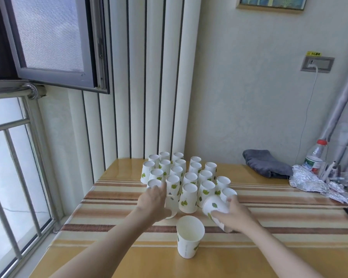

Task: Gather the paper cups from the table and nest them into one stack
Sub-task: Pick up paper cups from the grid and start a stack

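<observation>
An upright paper cup (pixel 189 236) with green leaf prints stands mouth-up on the wooden table (pixel 249 263), at the near edge of a striped runner (pixel 113 199). Taking that cup as the landmark: just behind it, further from the person, a tight cluster of upside-down leaf-print cups (pixel 186 175) crowds the runner in rough rows, bases up, many touching their neighbours. The right hand (pixel 232 214), behind and to the right of the upright cup, is wrapped around a tilted cup (pixel 214 207), fingers round its side and rim, the base pointing toward the cluster; another inverted cup stands right against the fingertips. The left hand (pixel 154 201), behind and to the left of the upright cup, curls over a cup (pixel 171 205) that it mostly hides; whether it truly grips that cup I cannot tell. Its fingertips sit close to the front-left cup of the cluster. Far to the right of the upright cup, along the wall, lie a folded grey cloth (pixel 266 163), crumpled foil (pixel 317 182) and a red-capped plastic bottle (pixel 315 156). To the left is a barred window (pixel 12 157)
</observation>
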